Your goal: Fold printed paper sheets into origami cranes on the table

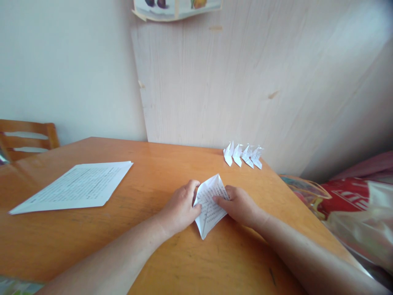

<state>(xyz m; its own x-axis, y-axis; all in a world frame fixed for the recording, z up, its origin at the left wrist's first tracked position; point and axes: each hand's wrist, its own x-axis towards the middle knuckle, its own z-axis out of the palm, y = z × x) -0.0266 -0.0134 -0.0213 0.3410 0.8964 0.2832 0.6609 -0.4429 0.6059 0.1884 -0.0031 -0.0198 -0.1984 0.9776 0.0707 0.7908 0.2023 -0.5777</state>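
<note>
A folded sheet of printed paper [210, 207], diamond-shaped with creases running through it, is held between my two hands just above the wooden table [172, 262]. My left hand [182, 207] grips its left corner, thumb on the face toward me and fingers bent behind. On the opposite side, my right hand [241, 205] pinches the right edge, its thumb lying across the print. The fingertips behind the paper are hidden.
Several folded white paper figures [242, 155] stand in a row near the table's back right edge. A stack of printed sheets [76, 186] lies at left. Behind are a wooden chair [27, 137] and a wall board [215, 82]; red and clear bags [350, 200] sit right.
</note>
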